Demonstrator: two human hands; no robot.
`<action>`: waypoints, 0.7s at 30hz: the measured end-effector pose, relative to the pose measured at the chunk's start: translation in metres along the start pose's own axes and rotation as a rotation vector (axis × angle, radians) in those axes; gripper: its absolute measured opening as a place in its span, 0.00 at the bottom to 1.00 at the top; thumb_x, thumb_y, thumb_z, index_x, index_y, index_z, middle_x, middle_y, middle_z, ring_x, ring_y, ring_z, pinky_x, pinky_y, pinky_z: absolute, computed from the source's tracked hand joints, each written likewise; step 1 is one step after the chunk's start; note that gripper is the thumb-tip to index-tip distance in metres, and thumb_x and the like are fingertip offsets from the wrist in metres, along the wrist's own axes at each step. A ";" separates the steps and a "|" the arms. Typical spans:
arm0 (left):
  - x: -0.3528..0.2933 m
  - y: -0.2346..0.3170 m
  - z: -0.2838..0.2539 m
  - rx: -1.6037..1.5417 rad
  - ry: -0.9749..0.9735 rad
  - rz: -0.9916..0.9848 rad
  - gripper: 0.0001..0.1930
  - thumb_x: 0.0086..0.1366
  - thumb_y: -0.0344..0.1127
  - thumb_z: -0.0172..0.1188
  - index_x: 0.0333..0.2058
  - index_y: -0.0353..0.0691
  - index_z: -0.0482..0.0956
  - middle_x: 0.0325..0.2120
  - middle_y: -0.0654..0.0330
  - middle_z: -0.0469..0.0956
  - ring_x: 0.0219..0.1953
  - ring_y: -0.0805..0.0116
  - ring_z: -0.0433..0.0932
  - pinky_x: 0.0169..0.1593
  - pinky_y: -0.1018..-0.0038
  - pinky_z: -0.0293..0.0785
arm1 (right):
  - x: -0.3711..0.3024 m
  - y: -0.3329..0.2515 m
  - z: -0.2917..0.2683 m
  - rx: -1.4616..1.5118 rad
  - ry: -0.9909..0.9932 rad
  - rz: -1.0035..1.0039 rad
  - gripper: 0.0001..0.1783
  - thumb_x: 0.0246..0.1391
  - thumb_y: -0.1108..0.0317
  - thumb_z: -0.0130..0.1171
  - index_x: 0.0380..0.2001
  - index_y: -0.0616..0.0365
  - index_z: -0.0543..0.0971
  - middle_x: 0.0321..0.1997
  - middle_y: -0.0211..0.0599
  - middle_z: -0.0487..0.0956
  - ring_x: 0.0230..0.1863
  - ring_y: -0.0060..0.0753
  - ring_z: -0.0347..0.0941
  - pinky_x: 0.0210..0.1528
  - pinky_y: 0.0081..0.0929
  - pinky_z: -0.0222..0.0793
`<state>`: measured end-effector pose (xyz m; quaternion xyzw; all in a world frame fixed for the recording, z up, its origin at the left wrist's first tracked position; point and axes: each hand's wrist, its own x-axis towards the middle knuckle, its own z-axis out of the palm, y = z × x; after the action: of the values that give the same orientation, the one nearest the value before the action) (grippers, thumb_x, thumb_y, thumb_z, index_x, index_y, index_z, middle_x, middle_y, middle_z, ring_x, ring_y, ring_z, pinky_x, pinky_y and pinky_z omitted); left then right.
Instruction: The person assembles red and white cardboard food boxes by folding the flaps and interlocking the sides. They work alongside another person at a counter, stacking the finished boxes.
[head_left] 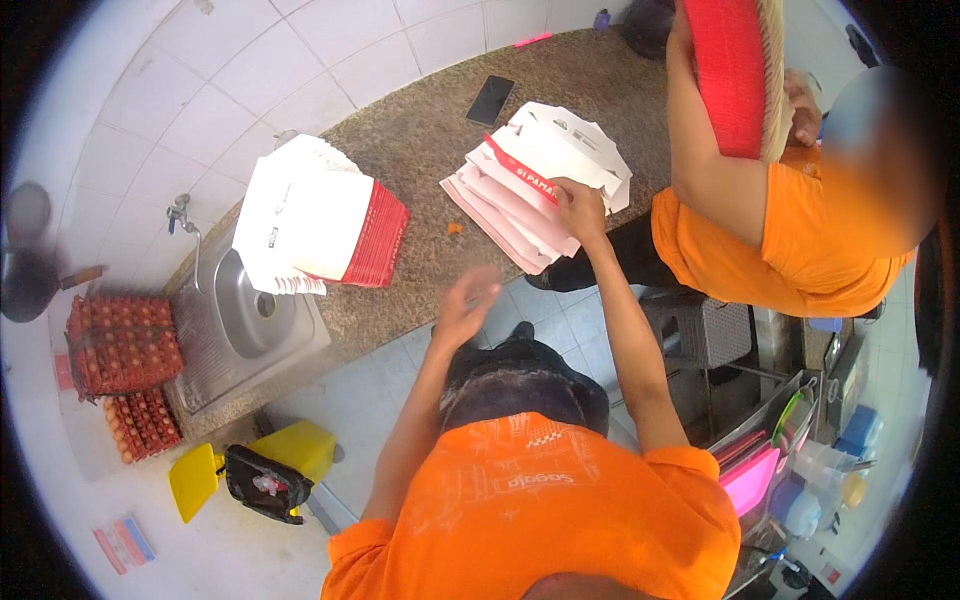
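My right hand [582,210] is closed on the near right edge of a flat cardboard box [565,140], white with a red band, that tops a small pile on the counter. More white and pinkish box blanks [505,215] fan out beneath it. My left hand [467,305], slightly blurred, hovers off the counter's front edge with fingers stretched out and nothing in them. Left of both hands, a tall stack of folded box blanks [320,215] shows white faces and red edges beside the sink.
A co-worker [780,240] in orange stands at right, carrying a big red stack of cardboard [725,75]. On the granite counter [400,130] lies a black phone [491,100]. At left are a steel sink [250,300], egg trays [125,345] and a yellow bin [300,450].
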<state>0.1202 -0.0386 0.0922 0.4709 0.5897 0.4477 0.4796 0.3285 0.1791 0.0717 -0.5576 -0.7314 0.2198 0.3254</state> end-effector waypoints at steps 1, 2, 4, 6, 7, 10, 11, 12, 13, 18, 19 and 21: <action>0.019 0.011 0.012 -0.014 -0.073 0.020 0.23 0.69 0.40 0.63 0.60 0.41 0.72 0.55 0.54 0.77 0.57 0.64 0.76 0.57 0.67 0.74 | 0.000 -0.005 -0.002 -0.002 0.007 -0.024 0.12 0.61 0.66 0.59 0.44 0.49 0.87 0.33 0.46 0.85 0.34 0.47 0.83 0.41 0.40 0.77; 0.042 0.016 0.028 -0.132 -0.061 0.007 0.29 0.70 0.42 0.63 0.64 0.40 0.66 0.58 0.51 0.74 0.59 0.61 0.74 0.58 0.65 0.73 | -0.002 -0.017 -0.008 0.010 -0.009 -0.004 0.12 0.60 0.66 0.59 0.44 0.48 0.87 0.33 0.47 0.85 0.34 0.48 0.83 0.40 0.41 0.77; 0.079 0.023 0.054 -0.248 0.020 0.006 0.36 0.69 0.44 0.64 0.69 0.40 0.56 0.62 0.47 0.69 0.62 0.57 0.71 0.58 0.62 0.74 | -0.013 -0.040 -0.022 0.030 -0.042 0.043 0.13 0.59 0.65 0.59 0.45 0.46 0.86 0.32 0.48 0.84 0.34 0.52 0.82 0.39 0.44 0.76; 0.104 0.029 0.072 -0.237 0.156 0.027 0.41 0.68 0.44 0.65 0.70 0.39 0.49 0.64 0.44 0.65 0.63 0.53 0.70 0.54 0.59 0.79 | -0.019 -0.029 -0.017 0.087 -0.039 0.065 0.13 0.59 0.65 0.59 0.45 0.47 0.87 0.31 0.48 0.84 0.33 0.51 0.82 0.38 0.42 0.76; 0.120 0.028 0.077 -0.317 0.185 -0.087 0.43 0.67 0.45 0.65 0.71 0.38 0.47 0.64 0.44 0.65 0.62 0.51 0.71 0.53 0.58 0.79 | -0.019 -0.022 -0.012 0.120 -0.034 0.069 0.13 0.59 0.65 0.59 0.45 0.47 0.87 0.30 0.48 0.84 0.33 0.50 0.82 0.37 0.41 0.76; 0.152 0.016 0.082 -0.572 0.164 -0.288 0.47 0.65 0.51 0.66 0.70 0.29 0.50 0.62 0.41 0.68 0.56 0.47 0.76 0.53 0.56 0.80 | -0.026 -0.004 -0.001 0.267 0.002 0.059 0.12 0.61 0.66 0.59 0.45 0.54 0.86 0.31 0.43 0.86 0.30 0.31 0.82 0.35 0.31 0.76; 0.162 -0.017 0.079 -0.412 0.197 -0.284 0.44 0.66 0.51 0.65 0.68 0.27 0.54 0.61 0.42 0.70 0.55 0.48 0.77 0.52 0.58 0.80 | -0.026 -0.002 -0.004 0.311 0.024 0.046 0.12 0.62 0.66 0.59 0.46 0.57 0.86 0.31 0.41 0.87 0.30 0.24 0.82 0.34 0.27 0.76; 0.176 -0.071 0.076 -0.249 0.236 -0.278 0.42 0.67 0.51 0.65 0.66 0.26 0.59 0.59 0.42 0.72 0.54 0.50 0.78 0.52 0.59 0.80 | -0.021 -0.005 -0.012 0.279 -0.002 0.060 0.12 0.63 0.68 0.59 0.46 0.59 0.85 0.31 0.38 0.87 0.29 0.21 0.80 0.33 0.25 0.75; 0.187 -0.099 0.074 -0.091 0.283 -0.267 0.40 0.67 0.52 0.64 0.64 0.24 0.63 0.58 0.42 0.73 0.53 0.51 0.79 0.51 0.60 0.81 | -0.014 -0.007 -0.019 0.306 0.044 0.114 0.12 0.64 0.68 0.59 0.46 0.60 0.85 0.31 0.37 0.86 0.29 0.20 0.79 0.34 0.24 0.75; 0.167 -0.087 0.068 -0.311 0.250 -0.368 0.36 0.70 0.43 0.62 0.66 0.23 0.60 0.61 0.44 0.71 0.57 0.46 0.77 0.57 0.53 0.75 | 0.015 -0.036 -0.064 0.294 0.340 0.022 0.12 0.64 0.70 0.57 0.47 0.61 0.84 0.34 0.43 0.87 0.32 0.28 0.83 0.37 0.24 0.76; 0.159 -0.060 0.068 -0.414 0.201 -0.419 0.37 0.70 0.43 0.63 0.66 0.23 0.59 0.62 0.44 0.70 0.57 0.45 0.76 0.59 0.52 0.73 | 0.009 -0.048 -0.073 0.240 0.372 -0.036 0.13 0.64 0.71 0.57 0.47 0.61 0.84 0.36 0.46 0.87 0.32 0.32 0.84 0.38 0.25 0.76; 0.133 -0.002 0.062 -0.299 0.271 -0.478 0.43 0.68 0.56 0.60 0.67 0.26 0.58 0.65 0.43 0.66 0.58 0.43 0.75 0.59 0.47 0.74 | -0.018 -0.062 -0.082 0.182 0.376 -0.215 0.12 0.61 0.75 0.57 0.44 0.60 0.85 0.39 0.48 0.86 0.37 0.41 0.84 0.39 0.29 0.76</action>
<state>0.1681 0.0973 0.0627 0.1794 0.6700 0.4627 0.5521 0.3485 0.1411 0.1666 -0.4760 -0.6902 0.1410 0.5265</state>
